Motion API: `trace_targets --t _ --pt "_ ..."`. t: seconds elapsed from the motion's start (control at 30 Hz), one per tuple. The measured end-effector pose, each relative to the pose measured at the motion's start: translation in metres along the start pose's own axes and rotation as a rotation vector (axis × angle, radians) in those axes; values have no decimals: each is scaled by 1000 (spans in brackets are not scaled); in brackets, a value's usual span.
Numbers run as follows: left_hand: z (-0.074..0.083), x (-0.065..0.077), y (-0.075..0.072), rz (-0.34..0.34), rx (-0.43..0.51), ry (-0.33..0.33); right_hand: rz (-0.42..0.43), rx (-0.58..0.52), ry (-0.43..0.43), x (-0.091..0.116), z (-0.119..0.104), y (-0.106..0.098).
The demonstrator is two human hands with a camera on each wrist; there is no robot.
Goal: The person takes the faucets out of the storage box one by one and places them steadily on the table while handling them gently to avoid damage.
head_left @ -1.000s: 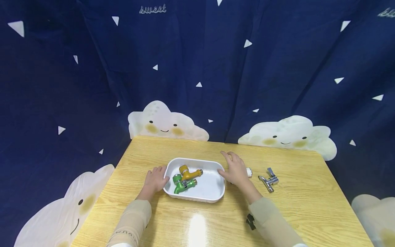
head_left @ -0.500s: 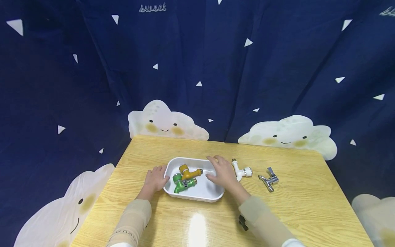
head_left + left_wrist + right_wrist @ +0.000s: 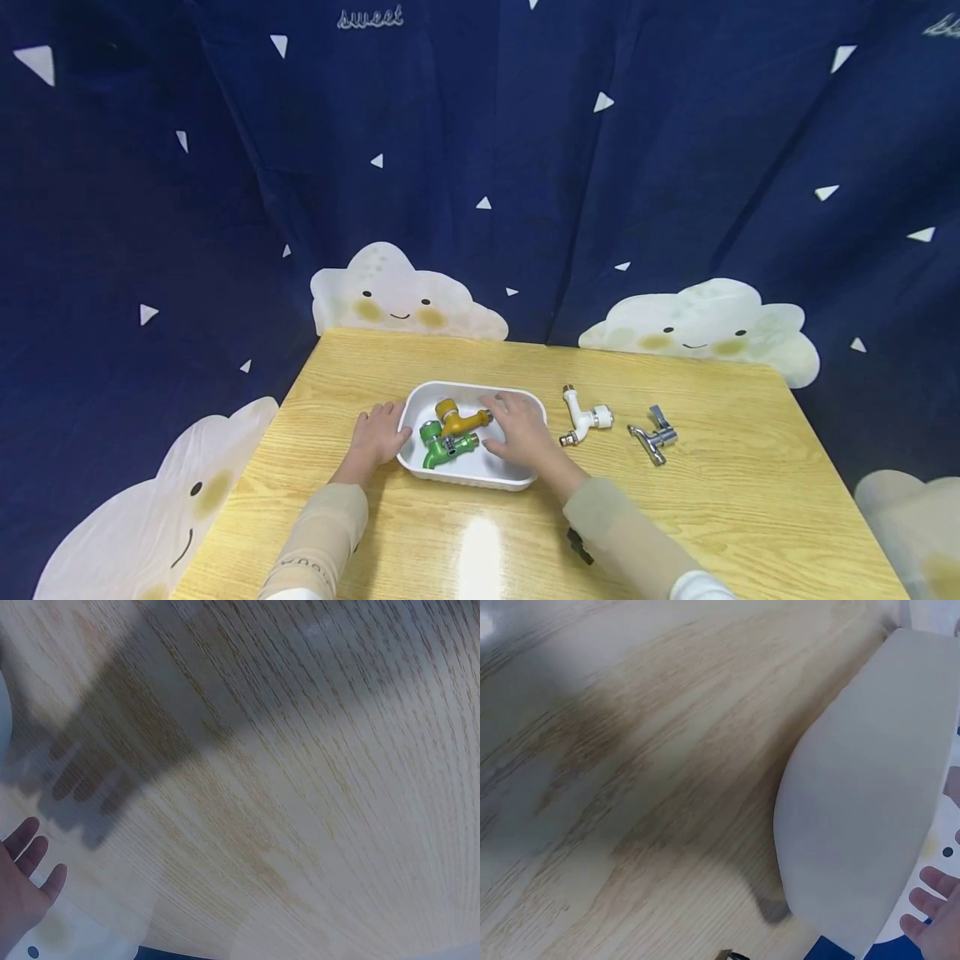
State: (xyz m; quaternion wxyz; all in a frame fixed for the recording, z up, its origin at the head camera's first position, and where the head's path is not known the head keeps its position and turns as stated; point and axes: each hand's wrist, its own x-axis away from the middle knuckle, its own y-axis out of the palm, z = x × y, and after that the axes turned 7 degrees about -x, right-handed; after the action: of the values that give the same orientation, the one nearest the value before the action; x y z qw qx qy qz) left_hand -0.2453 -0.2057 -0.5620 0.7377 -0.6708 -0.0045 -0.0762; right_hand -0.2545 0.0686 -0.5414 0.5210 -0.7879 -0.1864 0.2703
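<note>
In the head view a white tray [image 3: 517, 482] holds a yellow tap [image 3: 459, 423] and a green tap [image 3: 441, 450]. My left hand [image 3: 377, 433] rests at the tray's left rim, its thumb over the edge and its fingers extended outside. The left wrist view shows some of those fingers [image 3: 31, 851] straight and spread. My right hand [image 3: 519, 433] reaches over the right part of the tray, fingers spread, fingertips close to the yellow tap's threaded end. From the right wrist, the tray's side wall covers part of the view, with the fingers [image 3: 930, 901] low at the right.
A white tap [image 3: 583, 417] lies on the wooden table [image 3: 750, 483] just right of the tray. Further right is a chrome tap [image 3: 653, 435]. Beneath the right sleeve a dark object [image 3: 579, 546] partly shows. A navy curtain with clouds stands behind the table.
My right hand has moved left from the tray's right rim to above its inside, uncovering the white tap. My left hand, the tray and the taps have stayed in place.
</note>
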Motion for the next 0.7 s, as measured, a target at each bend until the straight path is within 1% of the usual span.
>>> trace_targets --t 0.17,0.3,0.47,0.57,0.7 --pt "0 0 0 -2 3 -3 -35 -71 3 -2 -6 3" --pt "0 0 0 2 2 -1 -64 -66 0 -5 -10 4" --pt "0 0 0 -1 3 -1 -125 -58 13 -9 -16 6" --pt "0 0 0 -2 -2 1 -157 -64 14 -10 -20 7" --pt "0 0 0 5 -14 4 -176 -92 4 -13 -25 10"
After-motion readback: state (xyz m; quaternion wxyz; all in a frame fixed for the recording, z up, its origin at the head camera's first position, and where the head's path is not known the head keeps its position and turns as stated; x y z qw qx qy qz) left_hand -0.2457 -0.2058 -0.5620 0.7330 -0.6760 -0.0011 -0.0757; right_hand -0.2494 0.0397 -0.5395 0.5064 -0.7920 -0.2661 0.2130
